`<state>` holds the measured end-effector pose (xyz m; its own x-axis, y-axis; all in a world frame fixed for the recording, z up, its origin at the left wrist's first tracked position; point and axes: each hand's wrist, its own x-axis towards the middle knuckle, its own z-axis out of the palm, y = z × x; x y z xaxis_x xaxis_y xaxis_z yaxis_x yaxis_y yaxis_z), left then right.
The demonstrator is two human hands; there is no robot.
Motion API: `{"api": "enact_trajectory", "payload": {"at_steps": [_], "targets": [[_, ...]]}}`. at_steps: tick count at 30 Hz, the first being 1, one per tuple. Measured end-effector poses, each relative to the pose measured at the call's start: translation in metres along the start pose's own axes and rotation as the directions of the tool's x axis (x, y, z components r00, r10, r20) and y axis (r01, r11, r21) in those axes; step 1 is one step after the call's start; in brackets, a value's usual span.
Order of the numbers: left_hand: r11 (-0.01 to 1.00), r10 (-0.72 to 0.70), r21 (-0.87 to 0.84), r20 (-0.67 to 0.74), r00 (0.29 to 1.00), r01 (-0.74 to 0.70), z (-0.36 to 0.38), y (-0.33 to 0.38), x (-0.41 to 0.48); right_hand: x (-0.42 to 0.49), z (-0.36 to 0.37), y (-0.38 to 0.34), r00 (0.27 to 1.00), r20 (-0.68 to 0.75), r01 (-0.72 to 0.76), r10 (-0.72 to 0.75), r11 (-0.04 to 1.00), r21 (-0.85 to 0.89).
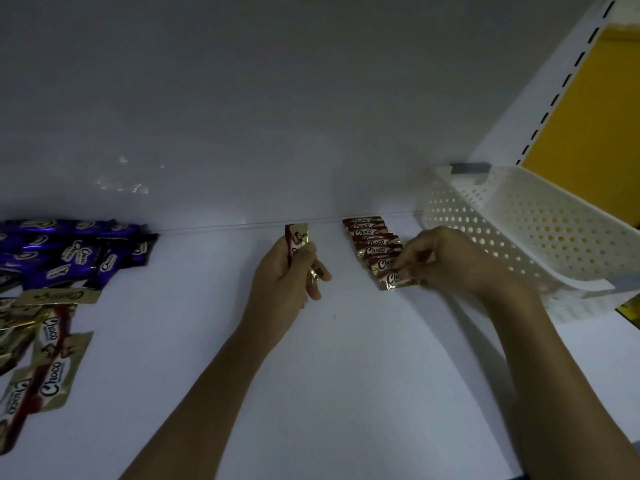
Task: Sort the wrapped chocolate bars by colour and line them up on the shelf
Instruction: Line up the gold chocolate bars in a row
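White shelf [329,358], dim light, and both hands are at work! At centre the left hand [287,275] curls tight round a red-gold bundle [296,237], held upright. Over at two o'clock the right hand [446,261] pinches the front bar [394,280] of the red-gold row [369,242]. At three o'clock sits a white basket [519,230]; purple bars [69,251] heap at nine, loose red-gold bars [45,341] at eight.

probably shop: white shelf [346,358], slotted upright [568,74], perforated basket [519,220], heaps of wrapped bars [52,337].
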<state>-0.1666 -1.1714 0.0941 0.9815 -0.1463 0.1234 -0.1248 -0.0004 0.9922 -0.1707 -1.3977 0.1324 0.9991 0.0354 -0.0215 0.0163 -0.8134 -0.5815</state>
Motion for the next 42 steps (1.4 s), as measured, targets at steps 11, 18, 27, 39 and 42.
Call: {"api": "enact_trajectory", "payload": {"at_steps": [11,18,27,39,42], "targets": [[0.992,0.1,0.071,0.029,0.995,-0.102,0.0,-0.002,-0.002,0.001,0.018,-0.023,0.949,-0.258,0.24,-0.184,0.948,0.207],[0.98,0.106,0.152,0.162,0.981,-0.131,0.002,-0.006,-0.004,-0.001,0.047,-0.051,0.958,-0.129,0.287,-0.257,0.821,0.494],[0.986,0.156,0.066,0.001,0.988,-0.156,-0.001,-0.004,0.0,-0.002,0.028,-0.031,0.961,-0.132,0.277,-0.244,0.849,0.449],[0.989,0.069,-0.128,-0.061,0.996,-0.076,-0.001,-0.01,0.005,-0.025,-0.005,0.0,0.999,-0.033,0.013,-0.017,0.993,-0.121],[0.994,0.076,-0.071,-0.05,0.996,-0.079,-0.001,-0.007,0.003,-0.021,0.004,0.003,0.984,-0.148,0.063,-0.096,0.975,-0.211]]}}
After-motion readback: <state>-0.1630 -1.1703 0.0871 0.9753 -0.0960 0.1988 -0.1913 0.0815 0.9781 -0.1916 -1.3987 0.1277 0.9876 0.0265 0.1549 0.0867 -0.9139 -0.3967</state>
